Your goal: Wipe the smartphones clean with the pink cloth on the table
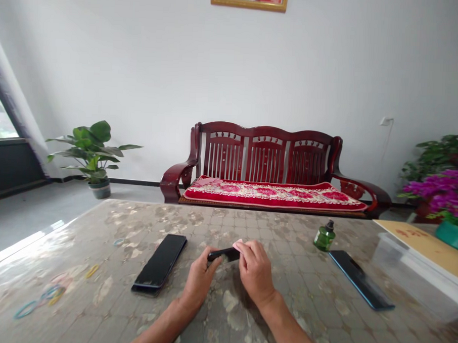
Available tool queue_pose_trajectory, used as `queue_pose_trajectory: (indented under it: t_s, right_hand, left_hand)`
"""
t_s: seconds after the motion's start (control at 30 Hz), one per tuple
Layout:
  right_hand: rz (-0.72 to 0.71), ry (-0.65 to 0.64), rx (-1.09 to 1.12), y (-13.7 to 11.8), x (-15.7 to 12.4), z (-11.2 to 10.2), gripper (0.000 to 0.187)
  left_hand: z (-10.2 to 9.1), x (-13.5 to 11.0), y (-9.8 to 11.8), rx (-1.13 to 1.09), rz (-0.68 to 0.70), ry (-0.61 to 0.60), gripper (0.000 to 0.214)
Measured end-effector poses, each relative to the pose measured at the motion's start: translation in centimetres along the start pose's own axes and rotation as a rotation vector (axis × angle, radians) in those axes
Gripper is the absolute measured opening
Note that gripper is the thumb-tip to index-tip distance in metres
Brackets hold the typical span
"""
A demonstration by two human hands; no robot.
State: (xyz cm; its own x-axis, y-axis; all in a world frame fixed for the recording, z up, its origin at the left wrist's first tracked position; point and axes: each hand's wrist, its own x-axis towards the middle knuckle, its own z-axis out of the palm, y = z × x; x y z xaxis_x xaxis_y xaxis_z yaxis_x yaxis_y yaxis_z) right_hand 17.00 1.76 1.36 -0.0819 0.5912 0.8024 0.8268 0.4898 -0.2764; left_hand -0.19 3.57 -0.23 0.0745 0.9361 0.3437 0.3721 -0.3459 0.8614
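Observation:
My left hand (200, 277) grips the near end of a black phone (223, 254), held edge-up just above the table. My right hand (255, 270) is closed on a small pink cloth (238, 244) and presses it against the phone's right end. A second black phone (160, 263) lies flat to the left of my hands. A third phone (360, 285) with a blue edge lies to the right. A small green bottle (324, 236) with a dark cap stands beyond it.
The table (284, 305) has a patterned, glossy cover. Coloured rubber bands (45, 297) lie at the left. A clear plastic box (418, 271) with a wooden board sits at the right edge. Beyond stand a red wooden bench (267, 165) and potted plants (91, 153).

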Motion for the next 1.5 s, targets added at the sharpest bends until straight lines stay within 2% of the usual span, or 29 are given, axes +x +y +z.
queue_pose_trajectory:
  t_s: [0.17,0.4,0.53,0.73,0.93,1.27,1.5]
  right_hand:
    - [-0.070,-0.020,-0.052,-0.5,0.2,-0.2,0.028]
    - [0.003,0.012,-0.185,1.9,0.3,-0.9,0.026]
    - [0.021,-0.008,-0.188,2.4,0.3,-1.0,0.023]
    - [0.001,-0.036,-0.114,2.6,0.6,-1.4,0.017]
    - [-0.077,-0.034,-0.012,2.8,0.2,-1.5,0.022]
    - [-0.091,-0.081,-0.135,2.2,0.4,-1.6,0.029]
    - [-0.092,-0.027,-0.268,1.7,0.8,-1.9,0.012]
  left_hand:
    - [0.2,0.0,-1.3,0.047,-0.014,-0.093,0.021]
    - [0.1,0.5,-1.0,0.087,-0.021,-0.158,0.017]
    - [0.0,0.7,-0.9,0.095,-0.030,-0.187,0.016]
    - [-0.1,0.8,-1.3,0.062,-0.029,-0.199,0.018]
    - [-0.3,1.1,-0.9,0.089,-0.046,-0.213,0.017]
    - [-0.1,1.2,-1.5,0.097,-0.029,-0.194,0.016]
    - [-0.3,1.3,-1.3,0.083,-0.008,-0.219,0.014]
